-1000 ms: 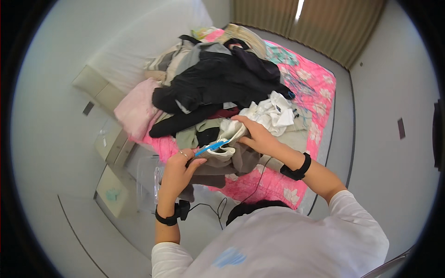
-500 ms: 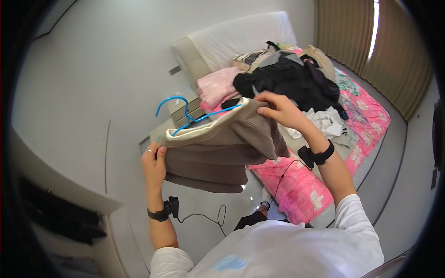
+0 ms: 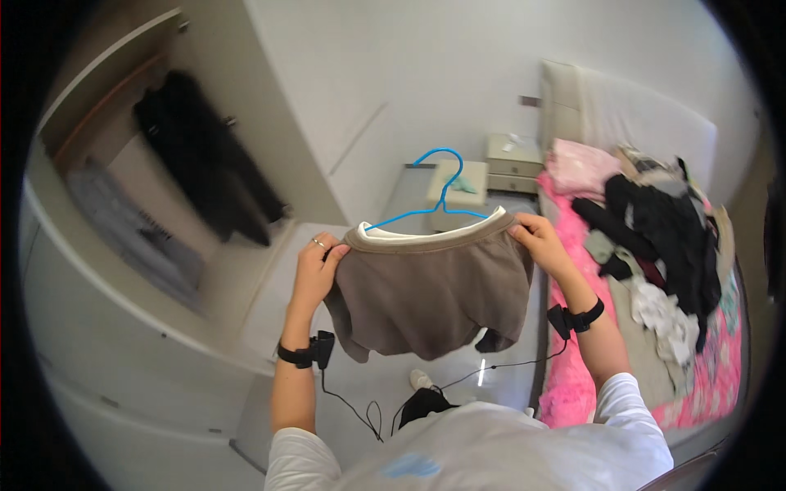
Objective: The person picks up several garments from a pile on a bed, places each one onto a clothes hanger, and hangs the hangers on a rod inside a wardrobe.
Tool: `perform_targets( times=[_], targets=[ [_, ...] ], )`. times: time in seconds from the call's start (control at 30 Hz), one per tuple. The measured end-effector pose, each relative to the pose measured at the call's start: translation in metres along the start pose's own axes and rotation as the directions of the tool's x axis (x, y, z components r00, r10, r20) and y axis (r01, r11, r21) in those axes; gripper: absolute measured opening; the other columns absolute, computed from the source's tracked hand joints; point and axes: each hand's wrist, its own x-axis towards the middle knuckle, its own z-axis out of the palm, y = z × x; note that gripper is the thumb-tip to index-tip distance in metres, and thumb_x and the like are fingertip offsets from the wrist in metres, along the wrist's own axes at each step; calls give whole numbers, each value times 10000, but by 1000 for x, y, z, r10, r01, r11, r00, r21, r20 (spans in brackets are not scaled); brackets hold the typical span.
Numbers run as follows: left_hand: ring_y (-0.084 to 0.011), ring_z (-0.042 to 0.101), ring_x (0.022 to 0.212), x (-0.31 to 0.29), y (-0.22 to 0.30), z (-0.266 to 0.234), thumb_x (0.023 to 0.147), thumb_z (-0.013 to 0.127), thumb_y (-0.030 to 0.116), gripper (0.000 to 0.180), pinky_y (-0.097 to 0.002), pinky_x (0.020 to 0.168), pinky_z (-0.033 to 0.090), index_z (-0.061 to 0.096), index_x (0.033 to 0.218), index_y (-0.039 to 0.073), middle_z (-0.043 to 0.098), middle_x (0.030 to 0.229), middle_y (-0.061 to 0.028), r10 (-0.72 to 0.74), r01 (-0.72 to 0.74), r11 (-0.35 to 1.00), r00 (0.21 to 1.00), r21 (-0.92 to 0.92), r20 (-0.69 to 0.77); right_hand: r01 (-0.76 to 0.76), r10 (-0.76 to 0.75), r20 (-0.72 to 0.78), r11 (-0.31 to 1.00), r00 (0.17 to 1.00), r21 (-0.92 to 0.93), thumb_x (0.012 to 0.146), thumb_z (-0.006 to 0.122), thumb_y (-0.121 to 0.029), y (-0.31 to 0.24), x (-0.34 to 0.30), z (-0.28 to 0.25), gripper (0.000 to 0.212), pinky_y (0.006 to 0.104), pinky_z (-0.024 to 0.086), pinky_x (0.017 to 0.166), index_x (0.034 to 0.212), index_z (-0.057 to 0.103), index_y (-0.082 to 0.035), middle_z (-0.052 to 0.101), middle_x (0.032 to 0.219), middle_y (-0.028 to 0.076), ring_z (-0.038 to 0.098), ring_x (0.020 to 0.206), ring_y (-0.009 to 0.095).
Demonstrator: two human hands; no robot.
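Observation:
A brown-grey sweatshirt [image 3: 434,286] with a white inner neckline hangs in front of me, spread between both hands. A blue clothes hanger [image 3: 444,200] sits inside its neck, and the hook stands up above the collar. My left hand [image 3: 315,268] pinches the left shoulder, thumb on the near side; a ring shows on one finger. At the opposite shoulder, my right hand [image 3: 540,245] grips the cloth in the same way. Lower folds of the garment hang loose below, over the floor.
To the left stands an open wardrobe [image 3: 299,164] with black trousers [image 3: 205,155] and a grey garment [image 3: 135,229] hanging from its rail [image 3: 106,110]. On the right, a bed [image 3: 626,327] bears piled clothes [image 3: 671,237]. A nightstand [image 3: 513,168] and a pale stool [image 3: 471,176] stand ahead. Cables run from my wrist straps.
My view has turned left, bringing the wardrobe into sight and shifting the bed to the right. The sweatshirt, tilted before, now hangs nearly level and faces me; both hands keep their hold.

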Motion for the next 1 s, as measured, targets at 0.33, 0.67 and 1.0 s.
perform_targets(
  times=[0.33,0.67,1.0],
  targets=[
    [-291,557,965,-89,-176,-151,894,622,208,280,-374,824,455,577,1076,1,581,1022,-168,-143,343,898,820,276,-554,-564,183,663,709,726,423,927,572,-160,-42,150,255,227,287,500,811,1018,648,34,683,963,82,633,862,134],
    [-239,587,995,-178,-189,-212,901,590,90,387,-337,814,516,475,1261,9,498,1213,-153,-339,486,870,717,88,-609,-93,-123,395,869,911,486,935,554,-184,-153,346,476,225,305,442,666,886,643,17,609,790,42,550,726,121],
    [-218,624,693,-243,-170,-201,903,628,186,207,-330,658,494,658,945,-14,645,764,-151,-536,785,619,422,-1,-731,112,-209,144,859,967,500,812,587,-159,-311,570,663,280,387,475,800,922,665,86,669,977,221,655,915,308]
  ],
)
